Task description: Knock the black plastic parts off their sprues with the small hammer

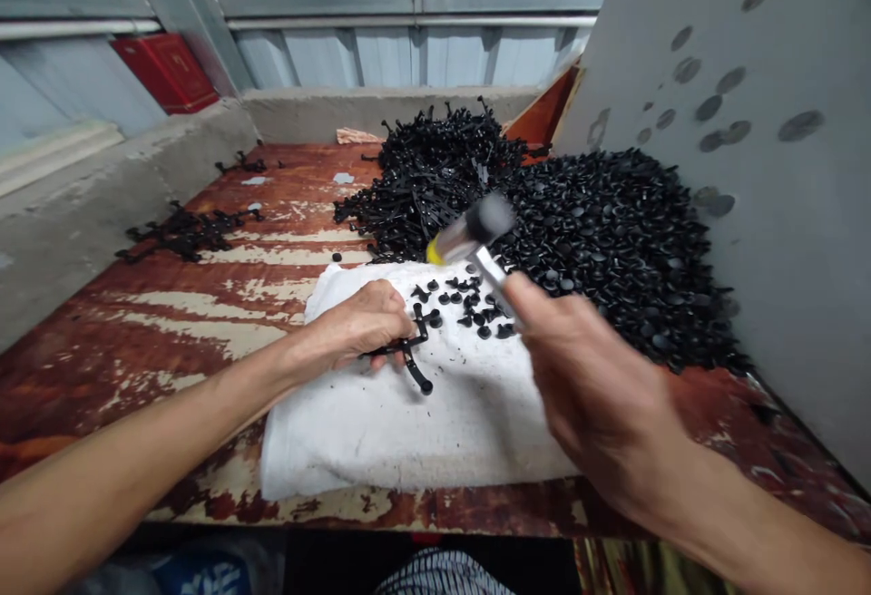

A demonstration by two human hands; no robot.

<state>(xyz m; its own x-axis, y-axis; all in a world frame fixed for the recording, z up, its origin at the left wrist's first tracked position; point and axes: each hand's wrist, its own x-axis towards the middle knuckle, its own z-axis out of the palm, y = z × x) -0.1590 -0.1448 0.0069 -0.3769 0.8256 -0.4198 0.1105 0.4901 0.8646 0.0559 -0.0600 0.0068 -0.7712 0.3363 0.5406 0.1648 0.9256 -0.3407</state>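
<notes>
Tightly, right fingers (539, 303) around hammer (471, 234).

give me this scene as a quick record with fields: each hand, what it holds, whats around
left hand: holds a black plastic runner down on the white towel
right hand: grips a hammer, head blurred above the towel
surface: worn red table
on towel: loose black caps
behind: pile of runners, pile of round caps
right side: grey board with dark spots
</notes>
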